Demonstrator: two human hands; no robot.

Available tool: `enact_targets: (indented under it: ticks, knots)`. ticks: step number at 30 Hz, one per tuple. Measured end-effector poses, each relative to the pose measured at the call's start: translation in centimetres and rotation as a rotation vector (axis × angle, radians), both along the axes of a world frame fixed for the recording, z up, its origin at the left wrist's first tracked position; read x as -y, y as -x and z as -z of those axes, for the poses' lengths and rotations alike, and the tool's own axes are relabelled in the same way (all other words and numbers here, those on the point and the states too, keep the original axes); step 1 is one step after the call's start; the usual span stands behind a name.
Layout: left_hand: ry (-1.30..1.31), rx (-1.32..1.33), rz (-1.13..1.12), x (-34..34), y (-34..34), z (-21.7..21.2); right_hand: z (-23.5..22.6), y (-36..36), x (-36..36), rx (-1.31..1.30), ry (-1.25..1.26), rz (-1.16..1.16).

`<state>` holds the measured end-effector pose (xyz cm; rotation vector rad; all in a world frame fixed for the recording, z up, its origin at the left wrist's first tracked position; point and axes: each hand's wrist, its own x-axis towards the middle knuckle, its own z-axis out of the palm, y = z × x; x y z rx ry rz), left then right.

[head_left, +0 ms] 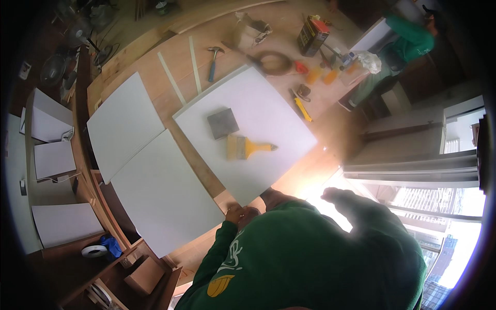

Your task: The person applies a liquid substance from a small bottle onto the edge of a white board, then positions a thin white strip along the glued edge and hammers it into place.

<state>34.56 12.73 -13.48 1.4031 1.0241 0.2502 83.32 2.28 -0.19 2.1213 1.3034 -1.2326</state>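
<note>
My left hand point(235, 213) is closed, with its fingers curled, beside the near corner of a white panel point(164, 191) on the wooden bench. Whatever it may hold is hidden. My right hand point(331, 195) is dark against bright window light at the end of its green sleeve, and its fingers cannot be made out. Ahead, a thick white panel or stack point(279, 119) carries a grey square block point(223, 123) and a wide paintbrush point(250, 148) with a yellow handle. Neither hand touches them.
Another white panel point(125, 113) lies at the left. Farther back on the bench point(139, 64) are a hammer point(212, 64), a tin point(313, 35), a yellow utility knife point(301, 107) and orange-filled bottles point(330, 76). A person in green point(411, 44) is at the far right.
</note>
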Motion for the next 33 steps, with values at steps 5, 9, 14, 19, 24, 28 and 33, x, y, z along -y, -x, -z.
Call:
enact_targets:
  ticks: [5, 9, 14, 19, 24, 28, 33]
  knots:
    - [-0.247, -0.268, 0.417, -1.5, -2.7, -2.8, 2.3, -2.6, -2.2, -0.220, 0.010, 0.091]
    - [0.207, -0.165, 0.055, -1.9, -1.3, -1.7, 3.1, -3.9, -9.1, -0.464, -0.251, 0.067]
    - [0.540, -0.018, -0.132, -3.1, -3.5, -4.2, 6.1, -6.5, -12.2, -0.540, 0.233, 0.745]
    - [0.291, -0.412, 0.292, -3.9, -4.3, -4.3, 10.0, -5.4, -9.6, -1.225, -0.370, 1.205]
    - [0.335, -0.342, 0.134, -4.1, -3.2, -3.9, 10.5, -2.7, -13.7, -1.060, -0.167, 1.694]
    - [0.335, -0.375, 0.179, -5.7, -6.0, -4.7, 9.1, -3.5, -13.9, -1.045, -0.355, 1.815]
    - [0.312, -0.394, 0.171, -5.9, -4.4, -5.6, 2.2, -0.3, -15.1, -0.732, -0.579, 0.850]
